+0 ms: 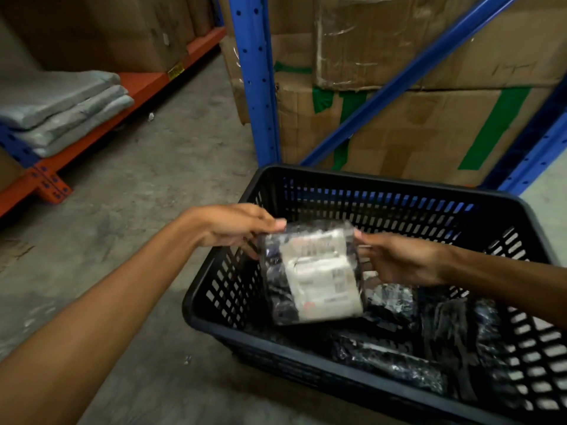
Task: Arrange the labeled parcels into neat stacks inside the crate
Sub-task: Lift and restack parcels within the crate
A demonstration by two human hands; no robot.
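1. A black slotted crate (380, 182) stood on the concrete floor (147, 179), close to a blue rack upright (254, 78) and the taped cardboard boxes (408, 124) stacked behind it.
2. Both hands gripped one parcel (313, 271), a dark plastic-wrapped bundle with a white printed label facing up; the print was too blurred to read.
3. The left hand (236, 225) pinched the parcel's upper left corner, thumb on top and fingers beneath.
4. The right hand (399, 259) clasped the parcel's upper right edge, fingers closed on the wrap.
5. The parcel was held tilted above the crate's left half, its lower edge hanging near the contents; whether it touched them could not be told.
6. More dark wrapped parcels (395, 357) lay loosely across the crate's bottom, overlapping at mixed angles.
7. To the far left, three folded grey pads (64, 108) sat stacked on a low orange shelf beam (147, 84).
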